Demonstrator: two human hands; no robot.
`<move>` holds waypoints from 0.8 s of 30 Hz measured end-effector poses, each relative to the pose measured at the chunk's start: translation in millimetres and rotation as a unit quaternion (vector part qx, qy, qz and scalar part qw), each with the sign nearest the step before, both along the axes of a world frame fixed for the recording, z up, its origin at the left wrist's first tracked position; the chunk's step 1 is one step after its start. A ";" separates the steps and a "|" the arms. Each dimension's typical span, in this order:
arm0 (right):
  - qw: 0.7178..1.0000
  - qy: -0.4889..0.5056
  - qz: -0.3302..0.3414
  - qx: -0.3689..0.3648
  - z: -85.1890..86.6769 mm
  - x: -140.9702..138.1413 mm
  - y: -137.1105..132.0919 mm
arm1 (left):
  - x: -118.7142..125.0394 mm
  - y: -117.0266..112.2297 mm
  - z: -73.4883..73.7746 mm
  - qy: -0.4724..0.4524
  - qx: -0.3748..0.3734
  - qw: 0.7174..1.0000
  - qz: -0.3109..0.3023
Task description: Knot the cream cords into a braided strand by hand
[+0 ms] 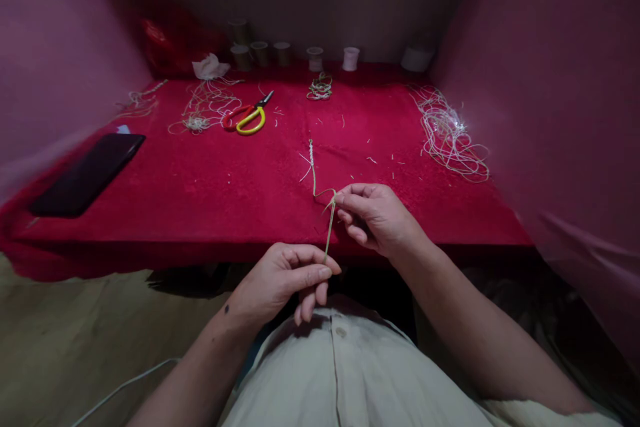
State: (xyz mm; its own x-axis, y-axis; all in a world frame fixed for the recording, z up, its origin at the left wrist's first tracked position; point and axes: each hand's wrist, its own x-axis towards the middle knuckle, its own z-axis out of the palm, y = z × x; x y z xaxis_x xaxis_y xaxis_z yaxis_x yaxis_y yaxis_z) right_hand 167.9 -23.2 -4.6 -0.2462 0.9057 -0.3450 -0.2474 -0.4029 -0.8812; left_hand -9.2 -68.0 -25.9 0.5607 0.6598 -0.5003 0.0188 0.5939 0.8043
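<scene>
A thin pale green cord (330, 227) runs taut between my two hands near the front edge of the table. My left hand (295, 273), lower and nearer my body, pinches its lower end between thumb and forefinger. Higher up, my right hand (373, 213) is closed with thumb and fingertip on the cord where several strands meet. From that spot the cord bends left and up to a braided length (311, 155) lying on the cloth, with loose thread ends sticking out beside it. What lies inside my left fingertips is hidden.
Scissors (253, 115) with red and yellow handles lie beyond the braid. Tangled threads (447, 130) spread at right, more threads (205, 107) at left. A dark phone (87, 173) rests at the left edge. Thread spools (351, 59) stand at the back of the red cloth (240, 193).
</scene>
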 end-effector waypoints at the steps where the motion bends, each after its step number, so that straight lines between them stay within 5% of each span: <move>1: 1.000 0.001 0.002 0.002 -0.2 0.1 -0.4 | 0.0 -0.3 0.2 0.004 0.002 1.000 -0.001; 14: 1.000 0.017 -0.003 -0.001 -4.4 3.7 0.0 | -22.8 -4.6 8.0 0.030 0.042 0.993 -0.108; 24: 0.999 0.043 0.003 0.010 -8.0 7.9 3.5 | -27.7 -1.0 13.5 0.070 0.090 0.993 -0.022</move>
